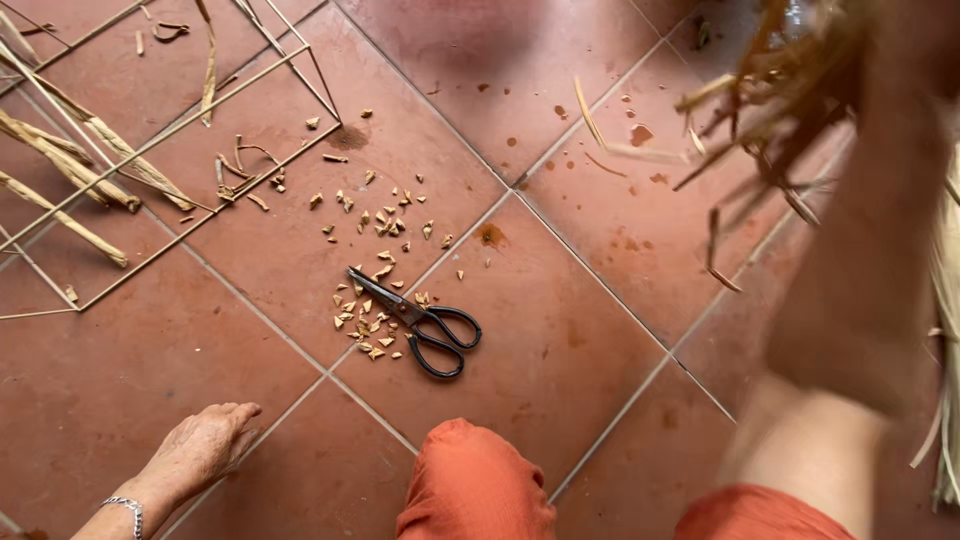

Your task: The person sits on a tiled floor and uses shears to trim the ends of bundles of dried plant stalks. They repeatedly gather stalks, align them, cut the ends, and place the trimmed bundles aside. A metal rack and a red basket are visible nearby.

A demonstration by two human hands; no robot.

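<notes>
The left hand (pixel 205 440) lies flat and relaxed on the terracotta floor (pixel 560 340) at the lower left, fingers loosely together, holding nothing; a thin silver bracelet (pixel 125 508) circles its wrist. The right arm (pixel 860 250) rises blurred along the right edge, and the right hand itself is out of view above, so I cannot tell its grip; a blurred bundle of dry straw (pixel 780 90) hangs around the top of that arm. Black-handled scissors (pixel 420 322) lie shut on the floor between the two arms, well apart from the left hand, blades pointing up-left. Small tan cuttings (pixel 375 225) are scattered around and above the blades. At the upper left rests a frame of thin sticks (pixel 170 130) with dried leaf strips (pixel 70 165) lying across it. Knees in orange cloth (pixel 475 490) fill the bottom edge.
</notes>
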